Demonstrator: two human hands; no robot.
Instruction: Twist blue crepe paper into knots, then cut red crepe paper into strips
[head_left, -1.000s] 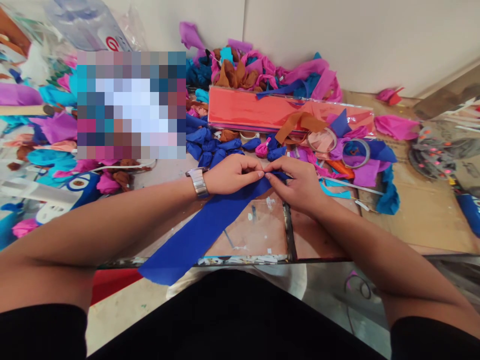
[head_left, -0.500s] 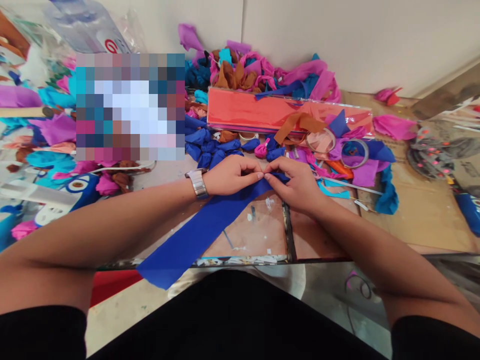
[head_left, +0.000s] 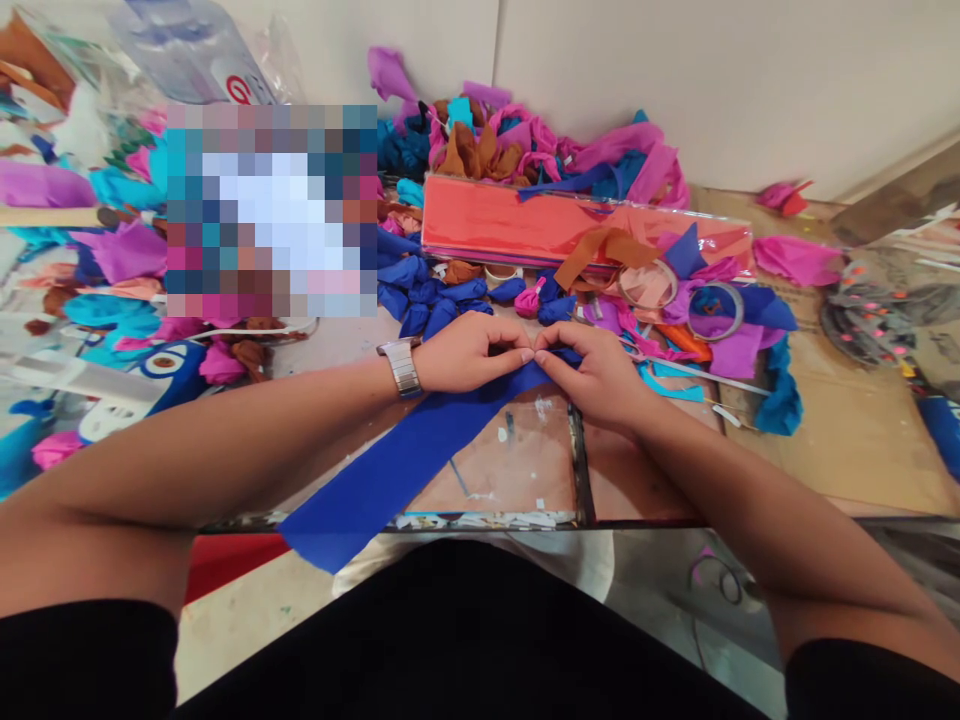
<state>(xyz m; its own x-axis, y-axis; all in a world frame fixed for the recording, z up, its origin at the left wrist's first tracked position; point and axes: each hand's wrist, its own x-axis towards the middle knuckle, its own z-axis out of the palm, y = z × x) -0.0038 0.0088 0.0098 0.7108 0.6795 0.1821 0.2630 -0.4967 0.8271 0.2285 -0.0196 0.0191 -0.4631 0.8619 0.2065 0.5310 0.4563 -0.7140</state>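
Observation:
A long strip of dark blue crepe-like material runs from under my hands down to the left, its loose end hanging over the table edge. My left hand, with a metal watch on the wrist, pinches the strip's far end between thumb and forefinger. Right beside it, my right hand pinches the same end, the fingertips of both hands almost touching. The exact fold between the fingertips is too small to make out. Just beyond my hands lie several rolled dark blue pieces.
Behind the blue pieces lies a flat red pack in clear plastic. Tape rolls sit among colourful scraps to the right. A blue-and-white glue gun-like tool lies at left. Cardboard covers the table's right side.
The view has shifted slightly, so the whole scene sits a little further right. Both hands keep their pinch on the blue strip, with hardly any movement.

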